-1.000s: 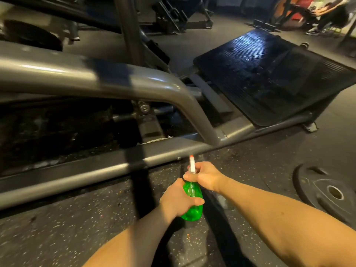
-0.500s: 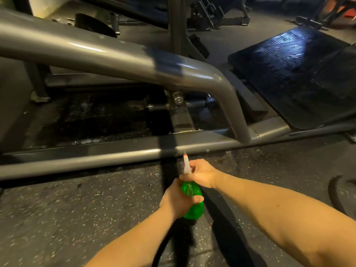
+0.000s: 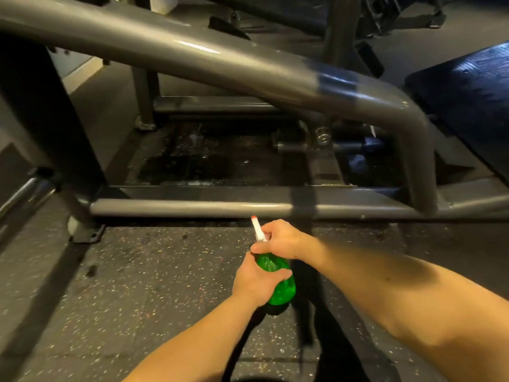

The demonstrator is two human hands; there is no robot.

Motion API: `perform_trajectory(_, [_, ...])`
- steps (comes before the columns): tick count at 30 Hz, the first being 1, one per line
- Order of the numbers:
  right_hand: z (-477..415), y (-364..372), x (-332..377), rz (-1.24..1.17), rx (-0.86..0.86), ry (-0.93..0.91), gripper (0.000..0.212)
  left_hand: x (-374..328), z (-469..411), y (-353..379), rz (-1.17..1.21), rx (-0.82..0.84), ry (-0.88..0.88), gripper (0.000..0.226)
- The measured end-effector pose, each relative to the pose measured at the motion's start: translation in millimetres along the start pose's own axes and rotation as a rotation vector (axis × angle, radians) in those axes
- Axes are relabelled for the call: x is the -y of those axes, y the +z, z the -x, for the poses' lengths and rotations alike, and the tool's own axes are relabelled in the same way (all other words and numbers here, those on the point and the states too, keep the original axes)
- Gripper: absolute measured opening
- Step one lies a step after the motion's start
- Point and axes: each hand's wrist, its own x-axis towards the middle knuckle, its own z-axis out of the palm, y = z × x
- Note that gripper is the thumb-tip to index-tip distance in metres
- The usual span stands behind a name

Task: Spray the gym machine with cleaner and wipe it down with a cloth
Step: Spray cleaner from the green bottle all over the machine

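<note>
The green bottle (image 3: 283, 290) is held in both hands, low in the middle of the view. The left hand (image 3: 254, 282) wraps its body from the left, fingers curled round the front, thumb up by the shoulder. The right hand (image 3: 281, 238) grips the neck just above, fingers closed over the spray head, so the trigger is hidden. The white nozzle (image 3: 258, 230) with its red tip sticks out past the right hand, tilted up and to the left.

Just beyond the nozzle tip runs the lower bar (image 3: 192, 208) of the grey machine (image 3: 220, 59), whose thick top tube crosses above the hands and bends down to meet the bar ahead and to the right of the right hand. A bolt (image 3: 322, 139) shows between the two. A dark ribbed footplate (image 3: 468, 86) is cut off by the edge, far right of the right hand.

Under the hands lies speckled floor (image 3: 137, 271). A dark band below the left forearm could be shadow or cord; I cannot tell which. The left hand covers much of the bottle, and I cannot tell whether it bears a label.
</note>
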Motion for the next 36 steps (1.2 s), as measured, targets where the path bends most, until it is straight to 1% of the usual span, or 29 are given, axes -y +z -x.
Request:
perform_trajectory(2, [-10, 13, 18, 0.005, 0.042, -0.022, 0.041, 10, 1, -17, 0.020, -0.051, -0.022, 0.085])
perform_trajectory(4, [-18, 27, 33, 0.012, 0.064, -0.038, 0.039, 19, 1, -34, 0.030, -0.086, -0.032, 0.086])
perform_trajectory(6, [-25, 41, 50, 0.023, 0.085, -0.064, 0.038, 29, 1, -50, 0.037, -0.126, -0.044, 0.080])
perform_trajectory(11, [-42, 75, 88, 0.065, 0.137, -0.157, 0.042, 50, 7, -89, 0.067, -0.244, -0.078, 0.078])
perform_trajectory(16, [-56, 104, 117, 0.096, 0.159, -0.251, 0.040, 66, 14, -119, 0.094, -0.335, -0.105, 0.074])
perform_trajectory(22, [-65, 122, 143, 0.103, 0.210, -0.338, 0.038, 74, 23, -142, 0.125, -0.408, -0.117, 0.081])
perform_trajectory(23, [-64, 126, 147, 0.109, 0.230, -0.360, 0.038, 75, 27, -144, 0.143, -0.430, -0.125, 0.080])
perform_trajectory(27, [-53, 144, 164, 0.145, 0.327, -0.497, 0.043, 88, 50, -149, 0.203, -0.545, -0.140, 0.064])
perform_trajectory(29, [-47, 153, 172, 0.148, 0.366, -0.548, 0.041, 94, 63, -153, 0.222, -0.595, -0.149, 0.059])
perform_trajectory(32, [-37, 169, 193, 0.190, 0.429, -0.632, 0.030, 103, 80, -164, 0.258, -0.683, -0.168, 0.058])
perform_trajectory(36, [-24, 192, 220, 0.219, 0.461, -0.747, 0.034, 115, 103, -180, 0.254, -0.803, -0.174, 0.057])
